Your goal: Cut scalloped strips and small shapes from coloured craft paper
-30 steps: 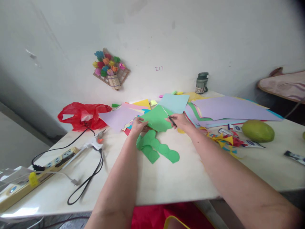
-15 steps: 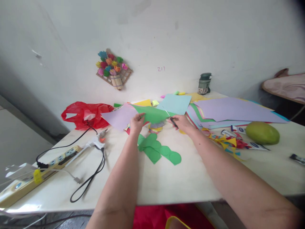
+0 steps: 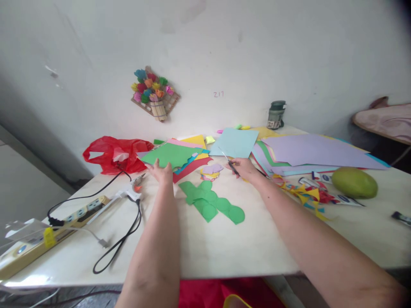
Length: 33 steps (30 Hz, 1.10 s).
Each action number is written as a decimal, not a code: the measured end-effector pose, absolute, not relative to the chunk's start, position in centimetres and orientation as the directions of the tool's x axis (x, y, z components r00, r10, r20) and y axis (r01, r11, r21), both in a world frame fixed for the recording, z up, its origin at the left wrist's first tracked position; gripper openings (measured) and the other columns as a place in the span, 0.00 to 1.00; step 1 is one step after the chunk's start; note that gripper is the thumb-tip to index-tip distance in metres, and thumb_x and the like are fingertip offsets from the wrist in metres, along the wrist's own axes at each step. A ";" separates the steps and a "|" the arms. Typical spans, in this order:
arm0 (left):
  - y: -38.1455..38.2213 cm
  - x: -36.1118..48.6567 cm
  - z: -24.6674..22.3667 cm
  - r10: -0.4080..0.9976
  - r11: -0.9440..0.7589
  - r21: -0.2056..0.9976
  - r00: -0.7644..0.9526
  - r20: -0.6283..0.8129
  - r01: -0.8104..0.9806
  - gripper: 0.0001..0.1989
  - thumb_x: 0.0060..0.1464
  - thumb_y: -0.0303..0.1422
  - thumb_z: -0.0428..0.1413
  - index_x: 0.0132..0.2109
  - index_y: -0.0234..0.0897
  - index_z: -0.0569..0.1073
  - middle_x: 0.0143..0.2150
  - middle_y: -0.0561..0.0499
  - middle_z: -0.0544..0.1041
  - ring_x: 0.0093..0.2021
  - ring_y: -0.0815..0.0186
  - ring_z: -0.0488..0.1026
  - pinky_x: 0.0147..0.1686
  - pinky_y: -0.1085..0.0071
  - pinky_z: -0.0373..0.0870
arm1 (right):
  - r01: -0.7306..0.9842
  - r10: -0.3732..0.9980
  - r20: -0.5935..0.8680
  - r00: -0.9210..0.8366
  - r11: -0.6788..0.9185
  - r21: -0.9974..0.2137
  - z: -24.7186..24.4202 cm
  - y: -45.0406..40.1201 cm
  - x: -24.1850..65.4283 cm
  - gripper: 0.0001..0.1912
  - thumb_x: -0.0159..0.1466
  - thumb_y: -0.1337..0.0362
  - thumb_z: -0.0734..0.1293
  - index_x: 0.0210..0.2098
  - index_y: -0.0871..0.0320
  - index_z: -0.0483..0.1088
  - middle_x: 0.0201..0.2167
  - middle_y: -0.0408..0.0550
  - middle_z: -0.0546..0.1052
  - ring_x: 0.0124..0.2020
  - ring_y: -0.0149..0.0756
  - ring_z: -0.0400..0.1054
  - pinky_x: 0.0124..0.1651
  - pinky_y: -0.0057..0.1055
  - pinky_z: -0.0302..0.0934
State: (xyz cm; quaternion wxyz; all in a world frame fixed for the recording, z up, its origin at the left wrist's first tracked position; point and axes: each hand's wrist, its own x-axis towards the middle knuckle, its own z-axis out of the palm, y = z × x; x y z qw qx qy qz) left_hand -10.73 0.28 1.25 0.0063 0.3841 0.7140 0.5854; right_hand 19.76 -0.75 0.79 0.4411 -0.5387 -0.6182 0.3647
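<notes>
My left hand point(image 3: 161, 172) has its fingers spread at the near edge of a green sheet point(image 3: 171, 155), which lies on other coloured papers at the back left. In my right hand point(image 3: 242, 167) are black-handled scissors point(image 3: 233, 167), their blades pointing toward the light blue sheet point(image 3: 236, 142). Between the hands sits a small pile of purple and yellow cut pieces point(image 3: 212, 171). Nearer to me, green paper pieces with drawn circles point(image 3: 210, 202) lie on the white table point(image 3: 237, 252).
Left are a red plastic bag point(image 3: 112, 156), a glue gun point(image 3: 133, 187) and a power strip point(image 3: 83, 212) with cords. Right are stacked large sheets point(image 3: 317, 149), yellow and red scraps point(image 3: 308, 192), tubes and a green fruit point(image 3: 354, 182). A bottle point(image 3: 276, 115) stands behind.
The green sheet has moved left onto the other papers, and my left hand has let go of it and opened. My right hand stays near the same place with the scissors.
</notes>
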 end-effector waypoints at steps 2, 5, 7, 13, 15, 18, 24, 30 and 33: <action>-0.1 -10.1 1.8 0.519 0.097 0.830 -0.739 0.429 0.550 0.27 0.45 0.32 0.62 0.55 0.32 0.73 0.71 0.35 0.50 0.71 0.44 0.43 0.66 0.51 0.47 | 0.395 0.987 0.156 -0.038 0.159 -0.905 0.8 -0.9 19.7 0.08 0.54 0.61 0.72 0.28 0.60 0.76 0.14 0.38 0.68 0.12 0.25 0.58 0.14 0.22 0.52; -0.6 -8.5 2.9 0.665 0.055 0.781 -0.606 0.436 0.622 0.16 0.48 0.35 0.60 0.45 0.34 0.78 0.59 0.37 0.71 0.64 0.48 0.61 0.61 0.56 0.58 | 0.436 0.986 0.161 -0.043 0.163 -0.885 0.5 -0.7 19.8 0.07 0.54 0.61 0.71 0.29 0.59 0.77 0.14 0.38 0.69 0.11 0.24 0.57 0.14 0.22 0.51; -0.8 -7.5 3.5 0.834 -0.010 0.813 -0.444 0.328 0.582 0.12 0.49 0.39 0.59 0.38 0.35 0.78 0.42 0.41 0.80 0.47 0.54 0.75 0.48 0.61 0.69 | 0.423 0.986 0.162 -0.050 0.168 -0.890 0.0 -0.4 19.8 0.07 0.53 0.62 0.72 0.29 0.59 0.78 0.14 0.38 0.70 0.12 0.25 0.58 0.14 0.22 0.53; -2.1 -5.1 4.6 0.985 -0.016 0.792 0.144 -0.091 0.611 0.16 0.38 0.44 0.66 0.23 0.35 0.73 0.21 0.48 0.75 0.20 0.68 0.68 0.23 0.72 0.62 | 0.406 0.964 0.238 -0.116 0.265 -0.875 -1.2 0.1 19.4 0.08 0.50 0.64 0.74 0.31 0.55 0.79 0.17 0.39 0.74 0.17 0.30 0.66 0.20 0.24 0.61; -2.5 -4.5 4.9 0.983 -0.031 0.665 0.143 -0.115 0.746 0.18 0.34 0.46 0.67 0.24 0.36 0.74 0.22 0.50 0.75 0.23 0.68 0.69 0.22 0.73 0.59 | 0.464 0.951 0.281 -0.127 0.307 -0.831 -1.1 0.1 19.3 0.10 0.49 0.64 0.74 0.33 0.53 0.79 0.19 0.40 0.76 0.21 0.33 0.69 0.24 0.26 0.64; -2.7 -4.0 5.0 0.984 -0.093 0.478 0.155 -0.092 0.874 0.18 0.30 0.46 0.68 0.25 0.39 0.75 0.24 0.53 0.76 0.27 0.67 0.69 0.23 0.74 0.56 | 0.561 0.935 0.325 -0.142 0.347 -0.752 -0.8 0.0 19.2 0.11 0.50 0.64 0.73 0.34 0.51 0.80 0.25 0.42 0.79 0.30 0.40 0.74 0.31 0.29 0.66; -2.5 -3.5 4.4 0.960 -0.165 0.404 0.241 -0.143 0.900 0.14 0.30 0.39 0.68 0.23 0.40 0.72 0.22 0.56 0.72 0.25 0.68 0.66 0.24 0.73 0.55 | 0.656 0.916 0.368 -0.163 0.379 -0.653 -0.5 -0.4 19.3 0.10 0.52 0.63 0.72 0.36 0.50 0.80 0.29 0.43 0.81 0.36 0.40 0.76 0.36 0.28 0.65; -2.8 -3.7 4.6 0.949 -0.153 0.660 0.296 -0.111 0.736 0.14 0.33 0.35 0.68 0.22 0.37 0.69 0.20 0.57 0.68 0.23 0.70 0.64 0.25 0.74 0.58 | 0.619 0.918 0.374 -0.132 0.371 -0.692 -0.1 -0.9 19.0 0.09 0.53 0.64 0.72 0.35 0.51 0.79 0.26 0.41 0.80 0.32 0.36 0.75 0.32 0.24 0.64; -3.3 -3.9 5.0 0.944 -0.128 0.859 0.327 -0.049 0.496 0.18 0.34 0.39 0.68 0.24 0.36 0.67 0.20 0.57 0.66 0.22 0.72 0.63 0.24 0.74 0.59 | 0.469 0.952 0.279 -0.128 0.306 -0.828 0.5 -1.4 18.6 0.07 0.54 0.64 0.71 0.34 0.54 0.79 0.21 0.40 0.78 0.23 0.31 0.71 0.25 0.22 0.61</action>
